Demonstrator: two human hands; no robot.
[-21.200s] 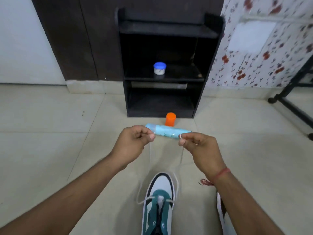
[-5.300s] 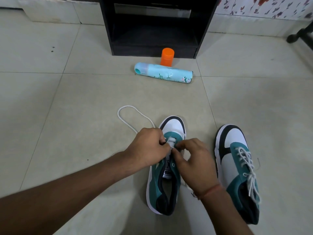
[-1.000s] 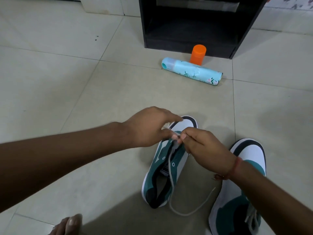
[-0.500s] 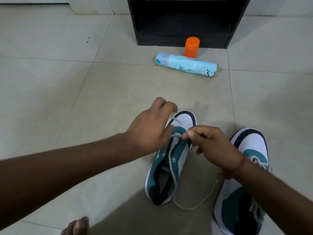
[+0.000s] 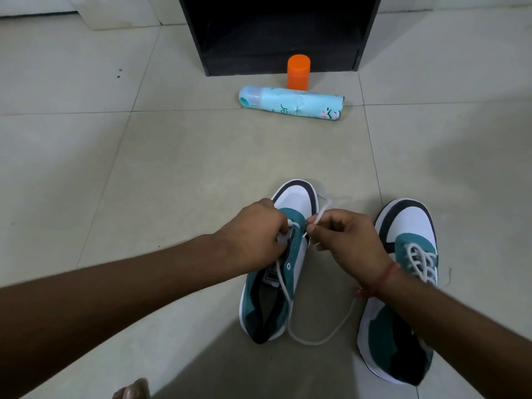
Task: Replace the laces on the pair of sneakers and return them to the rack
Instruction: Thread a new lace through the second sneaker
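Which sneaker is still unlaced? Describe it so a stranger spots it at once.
Start at the black rack, then come down past the blue spray can lying on the floor. Two teal-and-white sneakers sit there; it is the left sneaker, its eyelets mostly bare, unlike its laced neighbour.

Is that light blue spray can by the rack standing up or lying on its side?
Lying on its side. The spray can stretches lengthwise across the floor tiles, cap end to the left, just in front of the upright orange container.
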